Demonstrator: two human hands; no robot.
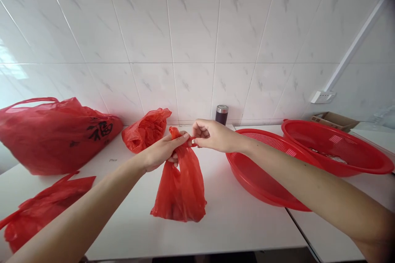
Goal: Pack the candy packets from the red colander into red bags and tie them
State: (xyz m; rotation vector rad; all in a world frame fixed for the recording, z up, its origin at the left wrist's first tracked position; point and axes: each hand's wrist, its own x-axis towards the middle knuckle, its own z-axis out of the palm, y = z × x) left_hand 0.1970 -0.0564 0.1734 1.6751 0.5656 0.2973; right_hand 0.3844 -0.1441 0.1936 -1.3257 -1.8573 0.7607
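Note:
A red plastic bag (188, 189) hangs from my hands over the front half of the white table (234, 222), its lower part bulging a little. My left hand (168, 148) is closed round the bag's gathered neck and handles. With thumb and fingertips pinched, my right hand (212, 134) grips a thin twisted end of the handle just right of the left fingers. What lies inside the bag is hidden by the plastic.
At the left are a big filled red bag (61, 139) and a smaller red bag (52, 201). A crumpled red bag (146, 129) lies by the wall. Rightward stand a red colander (253, 172), another red basket (364, 156), a dark flask (221, 115) and a cardboard box (336, 119).

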